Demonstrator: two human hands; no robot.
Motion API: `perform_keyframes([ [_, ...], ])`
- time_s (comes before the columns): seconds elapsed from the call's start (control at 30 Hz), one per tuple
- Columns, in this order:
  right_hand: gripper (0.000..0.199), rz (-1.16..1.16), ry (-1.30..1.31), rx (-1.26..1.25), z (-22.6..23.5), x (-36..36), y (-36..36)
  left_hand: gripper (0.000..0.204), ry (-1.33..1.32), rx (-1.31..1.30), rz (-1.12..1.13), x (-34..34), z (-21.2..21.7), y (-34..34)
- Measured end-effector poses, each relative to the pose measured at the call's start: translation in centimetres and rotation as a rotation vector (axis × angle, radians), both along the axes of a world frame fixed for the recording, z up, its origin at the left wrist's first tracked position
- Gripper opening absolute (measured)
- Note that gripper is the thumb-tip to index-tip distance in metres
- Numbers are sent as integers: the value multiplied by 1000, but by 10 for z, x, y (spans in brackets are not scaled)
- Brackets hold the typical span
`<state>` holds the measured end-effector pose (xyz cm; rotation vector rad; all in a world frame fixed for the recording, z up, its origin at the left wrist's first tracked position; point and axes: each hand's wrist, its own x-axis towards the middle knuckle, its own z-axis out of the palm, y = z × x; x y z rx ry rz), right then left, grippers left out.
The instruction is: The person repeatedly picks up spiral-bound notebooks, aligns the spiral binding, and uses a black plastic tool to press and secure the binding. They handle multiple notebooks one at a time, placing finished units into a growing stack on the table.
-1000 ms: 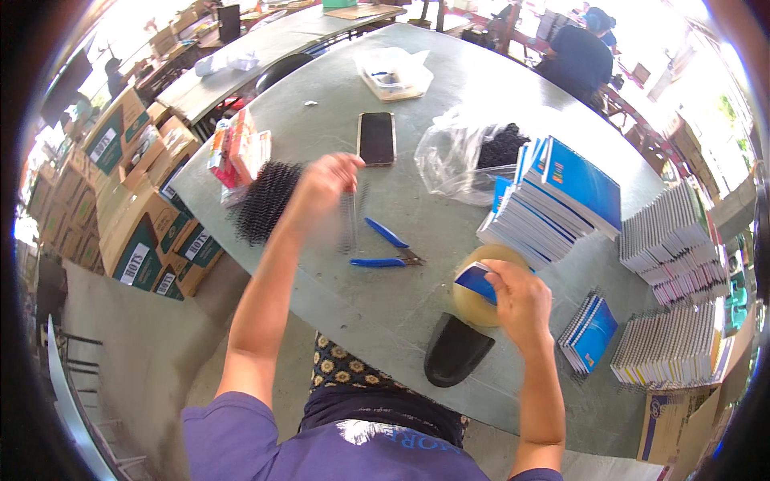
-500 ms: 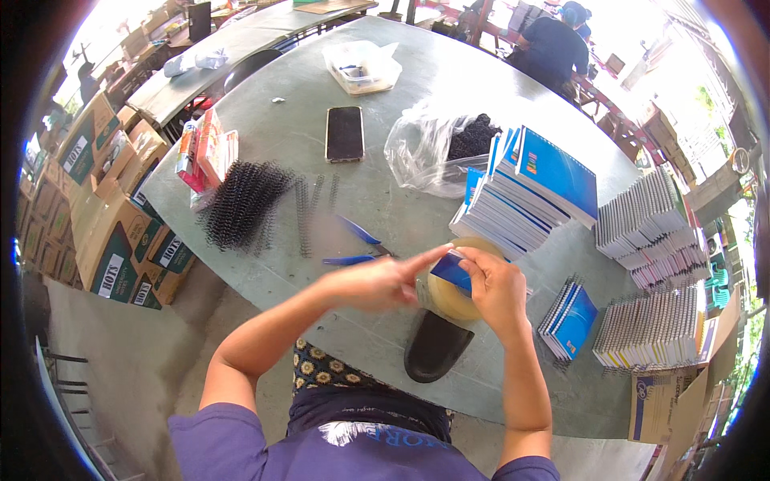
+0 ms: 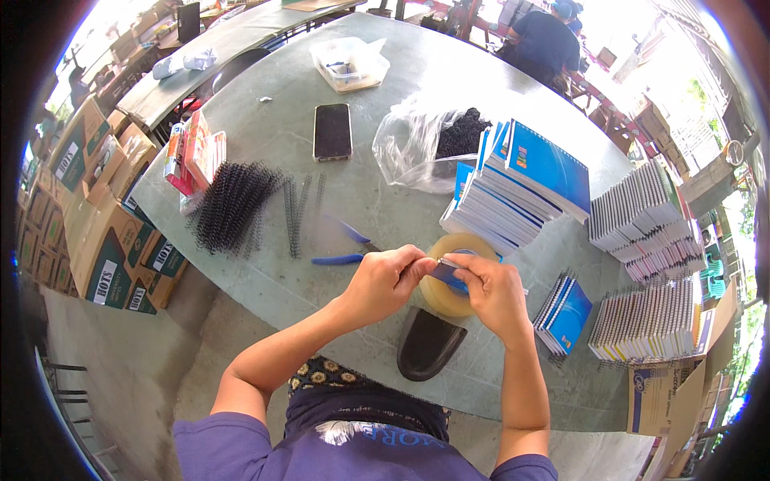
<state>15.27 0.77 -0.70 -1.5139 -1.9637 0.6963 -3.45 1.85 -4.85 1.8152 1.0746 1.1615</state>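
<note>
My left hand (image 3: 387, 278) and my right hand (image 3: 491, 290) meet over the near edge of the grey table (image 3: 377, 200). Together they pinch a small blue-covered notebook (image 3: 446, 271), held above a roll of clear tape (image 3: 459, 272). Just left of my left hand lie blue-handled pliers (image 3: 346, 247). A pile of black spiral binding coils (image 3: 234, 205) lies farther left, with a few loose coils (image 3: 297, 213) beside it. A tall stack of blue notebooks (image 3: 517, 188) stands just beyond the tape roll.
A black phone (image 3: 332, 131), a clear bag of black coils (image 3: 437, 140) and a plastic box (image 3: 350, 63) lie farther back. Stacks of bound notebooks (image 3: 646, 224) fill the right side. A black object (image 3: 427, 343) sits at the table's near edge. Cartons (image 3: 104, 240) stand at the left. A person (image 3: 547, 38) sits beyond.
My left hand came back from the coils at the left and joined my right hand on the small blue notebook over the tape roll.
</note>
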Motion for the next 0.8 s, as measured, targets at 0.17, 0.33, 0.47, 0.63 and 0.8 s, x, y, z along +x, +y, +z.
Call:
perform_keyframes([
  [0.17, 30, 53, -50, 111, 0, -1, -5, 13, 11, 258, 102, 7, -3, 7],
  [0.33, 37, 108, -201, 198, 2, 1, -6, 18, 206, -111, -205, -16, 4, 25],
  [0.47, 37, 93, -142, 237, -4, -2, -7, 21, 227, 388, 0, -6, 0, 16],
  [0.63, 30, 80, -179, 261, 0, -6, -5, 22, 299, 245, -5, -8, 4, 15],
  [0.8, 20, 70, -203, 387, -18, -8, 4, 24, 371, 281, -91, -13, 20, 22],
])
